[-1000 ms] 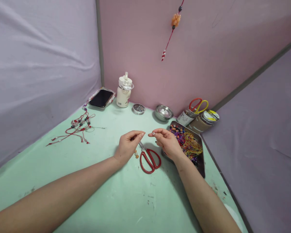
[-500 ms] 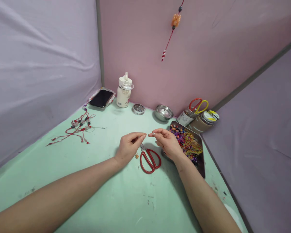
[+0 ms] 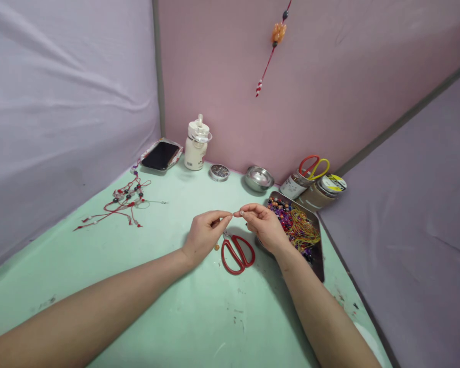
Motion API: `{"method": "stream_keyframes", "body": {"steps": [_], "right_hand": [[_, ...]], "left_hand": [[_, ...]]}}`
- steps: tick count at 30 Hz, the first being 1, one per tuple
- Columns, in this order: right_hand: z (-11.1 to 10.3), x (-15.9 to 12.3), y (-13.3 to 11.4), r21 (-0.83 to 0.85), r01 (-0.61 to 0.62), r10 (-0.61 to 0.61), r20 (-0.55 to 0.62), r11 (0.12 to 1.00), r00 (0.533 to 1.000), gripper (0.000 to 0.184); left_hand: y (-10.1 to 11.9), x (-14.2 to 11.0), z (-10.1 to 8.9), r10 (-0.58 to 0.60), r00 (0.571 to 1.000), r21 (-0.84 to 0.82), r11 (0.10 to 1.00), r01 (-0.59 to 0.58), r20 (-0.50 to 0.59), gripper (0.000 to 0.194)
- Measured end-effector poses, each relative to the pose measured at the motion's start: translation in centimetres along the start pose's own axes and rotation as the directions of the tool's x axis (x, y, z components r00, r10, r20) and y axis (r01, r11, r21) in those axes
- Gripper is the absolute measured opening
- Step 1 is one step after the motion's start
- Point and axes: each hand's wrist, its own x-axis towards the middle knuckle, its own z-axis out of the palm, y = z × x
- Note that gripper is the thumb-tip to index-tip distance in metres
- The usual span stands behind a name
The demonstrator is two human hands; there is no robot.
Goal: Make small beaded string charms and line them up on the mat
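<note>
My left hand (image 3: 206, 232) is closed in a pinch over the green table, gripping something thin that I cannot make out; a small orange bead (image 3: 216, 248) shows just below it. My right hand (image 3: 264, 225) is pinched on a small white bead (image 3: 242, 211), its fingertips almost touching those of the left. Red-handled scissors (image 3: 235, 253) lie on the table right under both hands. A metal tray (image 3: 319, 258) of mixed beads and yellow cord sits beside my right wrist.
Finished red cords with beads (image 3: 122, 202) lie at the left. Along the back wall stand a phone (image 3: 160, 155), a white bottle (image 3: 197, 144), a small round tin (image 3: 219, 172), a steel bowl (image 3: 258, 178) and jars with scissors (image 3: 314, 166). A beaded ornament (image 3: 276, 33) hangs on the wall.
My hands have drawn closer together, so the fingertips now nearly meet. The beads hanging under my left hand have dropped lower behind it.
</note>
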Motion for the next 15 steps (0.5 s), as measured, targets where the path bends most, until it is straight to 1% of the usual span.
{"method": "stream_keyframes", "body": {"steps": [8, 12, 15], "right_hand": [[0.46, -0.15, 0.23, -0.067, 0.020, -0.023, -0.045, 0.998, 0.999, 0.029], [0.61, -0.24, 0.29, -0.139, 0.085, -0.095, -0.066, 0.987, 0.993, 0.022], [0.85, -0.44, 0.20, -0.231, 0.122, -0.142, -0.073, 0.965, 0.987, 0.018]], "left_hand": [[0.11, 0.09, 0.03, -0.052, 0.998, -0.023, 0.998, 0.053, 0.020, 0.027], [0.07, 0.15, 0.11, -0.128, 0.991, -0.087, 0.988, 0.130, 0.029, 0.027], [0.09, 0.22, 0.09, -0.172, 0.982, -0.119, 0.976, 0.180, 0.072, 0.027]]}}
